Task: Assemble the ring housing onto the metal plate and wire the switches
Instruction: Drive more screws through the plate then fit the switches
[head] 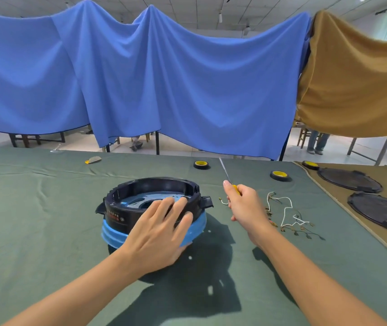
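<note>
Head view: our left grip [157, 231] lay open and flat on the ring housing [122, 208], probably steadying it. Our right grip [246, 205] clamped the screwdriver [226, 172], tip raised.

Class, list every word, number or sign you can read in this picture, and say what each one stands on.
Front wall of the black ring housing: a row of white characters, a red row below it and a small round mark. All are too blurred to read.
Tape rolls: no print visible.
Nothing else carries text.
</note>
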The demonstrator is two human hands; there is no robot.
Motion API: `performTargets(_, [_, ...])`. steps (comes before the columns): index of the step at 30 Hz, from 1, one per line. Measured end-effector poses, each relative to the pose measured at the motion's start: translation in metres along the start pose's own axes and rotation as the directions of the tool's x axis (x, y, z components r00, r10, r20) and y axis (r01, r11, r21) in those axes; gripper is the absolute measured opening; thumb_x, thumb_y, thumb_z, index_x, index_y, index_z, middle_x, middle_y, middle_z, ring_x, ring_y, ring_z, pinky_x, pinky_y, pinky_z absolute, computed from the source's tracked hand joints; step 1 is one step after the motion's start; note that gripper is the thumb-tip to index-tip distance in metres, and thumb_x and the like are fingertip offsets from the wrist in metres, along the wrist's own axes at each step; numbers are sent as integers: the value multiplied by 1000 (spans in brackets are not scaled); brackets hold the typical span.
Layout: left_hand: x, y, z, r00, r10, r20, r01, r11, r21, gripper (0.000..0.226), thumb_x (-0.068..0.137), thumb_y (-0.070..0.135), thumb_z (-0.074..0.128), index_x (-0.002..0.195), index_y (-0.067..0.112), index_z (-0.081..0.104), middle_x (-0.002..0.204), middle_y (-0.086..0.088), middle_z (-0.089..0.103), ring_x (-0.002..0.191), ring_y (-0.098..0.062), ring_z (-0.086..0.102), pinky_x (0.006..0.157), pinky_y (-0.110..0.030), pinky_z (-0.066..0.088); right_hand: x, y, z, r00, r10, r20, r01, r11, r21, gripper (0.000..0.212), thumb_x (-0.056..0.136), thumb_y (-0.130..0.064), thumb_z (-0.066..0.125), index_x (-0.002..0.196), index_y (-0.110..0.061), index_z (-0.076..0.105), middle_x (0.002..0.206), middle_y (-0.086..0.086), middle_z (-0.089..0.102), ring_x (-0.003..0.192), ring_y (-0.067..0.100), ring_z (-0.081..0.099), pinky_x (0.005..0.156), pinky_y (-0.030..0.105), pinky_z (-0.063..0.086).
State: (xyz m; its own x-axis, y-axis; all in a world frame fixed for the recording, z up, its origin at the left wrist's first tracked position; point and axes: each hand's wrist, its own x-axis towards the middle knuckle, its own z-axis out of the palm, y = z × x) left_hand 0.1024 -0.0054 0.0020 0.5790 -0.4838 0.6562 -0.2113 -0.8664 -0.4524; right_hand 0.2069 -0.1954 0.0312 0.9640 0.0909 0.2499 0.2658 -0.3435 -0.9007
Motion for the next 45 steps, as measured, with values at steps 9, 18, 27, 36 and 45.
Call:
performTargets(9, [-32,-23,25,993,88,-72,-89,996,-7,61,81,59,68,104,5,53,120,-21,60,102,-35,50,85,-42,43,15,5,35,997,51,57,-43,990,-137,52,86,-45,65,53,-20,32,46,-7,35,48,16,43,60,43,58])
performTargets(18, [-39,-38,35,977,9,-213,-50,981,-188,34,93,36,65,103,6,53,107,-13,70,95,-28,59,77,-38,51,23,19,67,983,147,106,-145,989,-31,57,83,-50,67,48,-20,34,45,-10,42,59,16,49,43,23,43])
performTargets(27, [-26,-39,31,956,-159,-247,87,957,-278,18,87,17,74,75,4,72,85,-6,69,71,-27,63,61,-38,49,19,21,68,974,185,134,-184,983,-22,51,84,-28,68,44,-20,38,41,-8,36,53,20,39,52,33,37])
performTargets(36, [16,-46,-5,903,-407,140,423,898,-122,38,92,40,51,58,23,51,59,5,57,61,-24,60,57,-29,33,-6,2,58,717,112,688,-183,983,31,49,86,-3,59,45,-22,39,38,-12,41,35,4,33,43,23,29])
performTargets(45, [63,-33,35,566,-466,680,723,677,-136,56,91,66,43,72,14,37,94,-6,51,105,-33,45,78,-38,33,38,16,52,966,207,153,-125,897,-425,29,89,-33,54,65,-15,49,74,11,64,65,26,53,56,31,35])
